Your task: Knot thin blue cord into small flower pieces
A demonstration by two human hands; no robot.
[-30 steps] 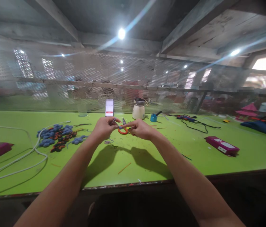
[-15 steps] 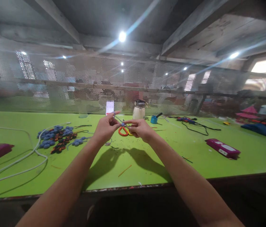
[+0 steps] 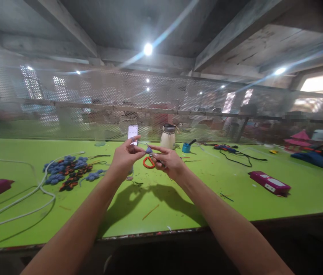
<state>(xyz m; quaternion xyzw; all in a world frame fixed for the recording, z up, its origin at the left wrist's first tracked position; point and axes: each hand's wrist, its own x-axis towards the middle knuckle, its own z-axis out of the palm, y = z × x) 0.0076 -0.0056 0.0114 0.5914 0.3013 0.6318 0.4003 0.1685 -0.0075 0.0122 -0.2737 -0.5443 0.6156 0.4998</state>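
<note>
Above the middle of the green table, my left hand [image 3: 124, 156] is closed, thumb and fingers pinching a small piece of blue-purple crochet [image 3: 149, 150]. A strand of the same yarn [image 3: 142, 143] runs over its raised index finger to the piece. My right hand [image 3: 168, 161] is closed around a slim tool that looks like a crochet hook, mostly hidden by the fingers, its tip at the piece. Behind and below the fingertips lie scissors with an orange-red handle loop [image 3: 149, 163]; my right hand covers the rest.
Blue and dark-orange crochet flowers [image 3: 72, 170] lie left, beside a white cable [image 3: 42, 187]. A phone [image 3: 133, 133], a cream flask [image 3: 168, 136] and a blue pot [image 3: 186, 148] stand behind. Magenta power strips [image 3: 269, 182] sit at both sides. Dark cords [image 3: 236, 152] lie back right.
The crochet piece has turned and shows more between my fingertips. My right hand now covers the yellow scissors handle. The whole view has shifted slightly.
</note>
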